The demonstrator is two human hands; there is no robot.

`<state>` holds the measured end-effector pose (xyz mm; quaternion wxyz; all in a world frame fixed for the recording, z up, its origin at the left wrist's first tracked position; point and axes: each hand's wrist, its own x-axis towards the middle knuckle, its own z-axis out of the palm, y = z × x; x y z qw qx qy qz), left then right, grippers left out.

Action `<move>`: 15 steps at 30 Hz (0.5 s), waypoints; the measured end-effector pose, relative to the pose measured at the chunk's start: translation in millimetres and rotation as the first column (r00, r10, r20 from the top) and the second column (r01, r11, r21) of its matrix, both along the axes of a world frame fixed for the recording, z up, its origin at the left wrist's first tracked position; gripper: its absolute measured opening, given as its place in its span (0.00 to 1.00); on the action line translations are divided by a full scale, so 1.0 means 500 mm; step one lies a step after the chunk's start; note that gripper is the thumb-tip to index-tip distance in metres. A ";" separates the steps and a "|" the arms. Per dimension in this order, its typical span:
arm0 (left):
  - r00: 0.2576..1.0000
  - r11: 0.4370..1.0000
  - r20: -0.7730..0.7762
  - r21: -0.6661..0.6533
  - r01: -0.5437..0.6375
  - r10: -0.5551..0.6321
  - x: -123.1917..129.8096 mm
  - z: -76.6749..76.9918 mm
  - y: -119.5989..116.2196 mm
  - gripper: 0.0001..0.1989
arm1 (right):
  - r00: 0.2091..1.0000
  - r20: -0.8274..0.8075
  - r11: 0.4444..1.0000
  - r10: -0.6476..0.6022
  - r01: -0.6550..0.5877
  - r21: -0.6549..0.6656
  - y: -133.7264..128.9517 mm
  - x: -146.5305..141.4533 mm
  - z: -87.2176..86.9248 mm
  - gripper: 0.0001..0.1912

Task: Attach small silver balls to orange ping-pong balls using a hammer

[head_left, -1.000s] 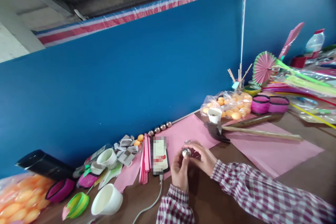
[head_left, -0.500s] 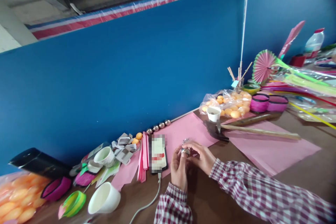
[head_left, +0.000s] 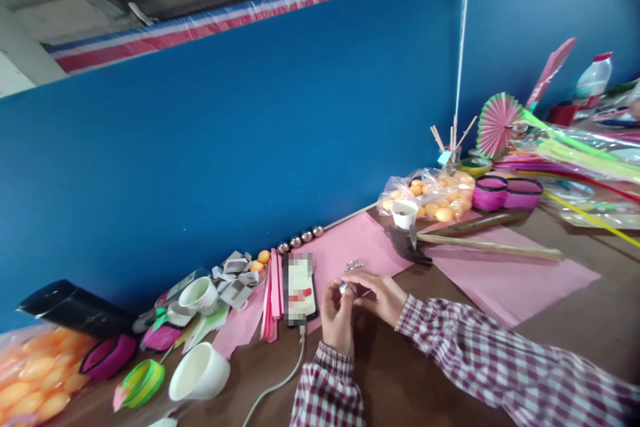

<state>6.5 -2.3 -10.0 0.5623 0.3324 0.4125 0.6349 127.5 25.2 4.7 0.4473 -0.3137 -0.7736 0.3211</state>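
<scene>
A small shiny silver ball [head_left: 345,288] sits between my two hands, just above the brown table. My left hand [head_left: 337,323] is closed around it, with the thumb along its near side. From the right, my right hand [head_left: 384,295] curls its fingers against the ball's upper side; its fingertips are partly hidden. Just beyond my fingers, a little heap of glittering clear pieces [head_left: 355,265] lies on a pink sheet [head_left: 357,233]. To the left of my left hand is a phone [head_left: 300,290] with a cable plugged in.
Several silver balls [head_left: 307,236] line the blue partition's foot. A hammer [head_left: 490,245] lies at right, near a white cup [head_left: 405,213] and a bag of orange balls [head_left: 444,214]. Pink strips [head_left: 273,300], a white bowl [head_left: 200,373] and a black container [head_left: 75,310] stand left.
My hands have shifted slightly left and towards me with the silver ball. The heap of clear pieces is more plainly visible beyond my fingers. The view has shifted a little.
</scene>
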 end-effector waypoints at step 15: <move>0.979 0.990 0.160 -0.078 -0.117 0.129 -0.001 0.002 0.009 0.16 | 0.761 0.517 0.920 -0.392 0.324 0.220 0.094 0.040 -0.036 0.09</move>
